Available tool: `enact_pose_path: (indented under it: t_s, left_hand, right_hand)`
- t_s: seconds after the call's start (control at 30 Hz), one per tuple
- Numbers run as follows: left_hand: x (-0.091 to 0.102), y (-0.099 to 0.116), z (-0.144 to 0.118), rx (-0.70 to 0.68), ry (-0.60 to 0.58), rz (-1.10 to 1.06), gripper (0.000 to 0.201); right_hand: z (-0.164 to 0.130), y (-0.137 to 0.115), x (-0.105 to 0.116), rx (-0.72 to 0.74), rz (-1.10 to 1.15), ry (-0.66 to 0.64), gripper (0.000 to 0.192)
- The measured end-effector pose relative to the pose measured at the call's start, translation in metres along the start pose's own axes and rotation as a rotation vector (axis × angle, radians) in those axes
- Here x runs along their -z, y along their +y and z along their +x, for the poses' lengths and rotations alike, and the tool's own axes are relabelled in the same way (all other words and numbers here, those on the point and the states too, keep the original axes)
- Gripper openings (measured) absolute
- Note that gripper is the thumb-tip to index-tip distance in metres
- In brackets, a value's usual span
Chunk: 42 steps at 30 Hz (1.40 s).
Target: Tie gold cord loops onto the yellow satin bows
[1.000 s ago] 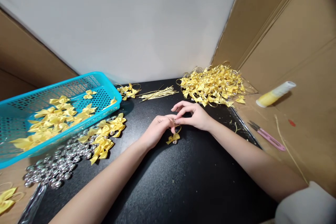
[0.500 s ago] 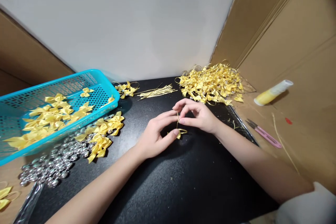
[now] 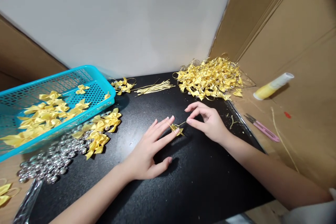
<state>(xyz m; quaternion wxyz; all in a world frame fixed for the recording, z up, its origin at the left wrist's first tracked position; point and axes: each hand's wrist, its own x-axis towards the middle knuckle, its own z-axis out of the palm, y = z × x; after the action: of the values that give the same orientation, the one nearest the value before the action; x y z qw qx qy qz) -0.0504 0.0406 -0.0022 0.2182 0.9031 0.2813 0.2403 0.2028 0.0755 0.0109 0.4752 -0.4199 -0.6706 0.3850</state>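
A small yellow ribbon bow [image 3: 179,130] with a thin gold cord [image 3: 181,123] is at the middle of the black table. My left hand [image 3: 151,147] is open, its fingers stretched out, with the fingertips at the bow and cord and the thumb apart. To the right, my right hand [image 3: 208,122] pinches the end of the cord between thumb and a fingertip. The cord runs from that pinch to the bow. Part of the bow is hidden behind my left fingers.
On the left a turquoise basket [image 3: 101,102] holds yellow bows, beside silver bells [image 3: 49,162] and loose bows [image 3: 98,141]. Gold cords [image 3: 154,87] lie at the back, near a heap of finished bows [image 3: 210,78]. Pink-handled snips [image 3: 265,131] and a thread spool [image 3: 273,86] lie right.
My left thumb has come away from the bow and the left fingers have spread. My right hand has moved right and slightly down, drawing the cord out sideways.
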Motion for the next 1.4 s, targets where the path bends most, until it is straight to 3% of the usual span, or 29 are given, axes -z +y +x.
enact_pose_path:
  t_s: [0.1,0.33,0.5,0.7,0.87,1.13,1.4]
  left_hand:
    - [0.003,0.000,0.001,0.016,0.044,-0.131,0.062]
    - [0.000,0.008,0.009,0.273,0.253,-0.448,0.002]
    - [0.006,0.004,0.023,0.447,0.445,-0.497,0.006]
    - [0.019,0.002,0.054,0.463,0.268,-0.550,0.021]
    - [0.017,0.002,0.071,0.522,0.245,-0.694,0.022]
    - [0.019,-0.001,0.077,0.579,0.130,-0.824,0.023]
    - [0.015,-0.004,0.084,0.602,0.088,-0.755,0.022]
  right_hand:
    - [0.000,0.005,-0.004,-0.033,0.046,0.000,0.009]
    - [0.008,-0.005,-0.010,-0.001,0.059,-0.048,0.010]
    - [0.021,-0.020,-0.008,0.086,0.037,-0.146,0.010]
    - [0.031,-0.024,-0.004,0.116,-0.053,-0.232,0.009]
    - [0.033,-0.017,-0.001,0.100,-0.087,-0.235,0.009]
    - [0.038,-0.015,0.010,0.123,-0.086,-0.301,0.008]
    - [0.043,-0.012,0.013,0.065,-0.022,-0.287,0.008]
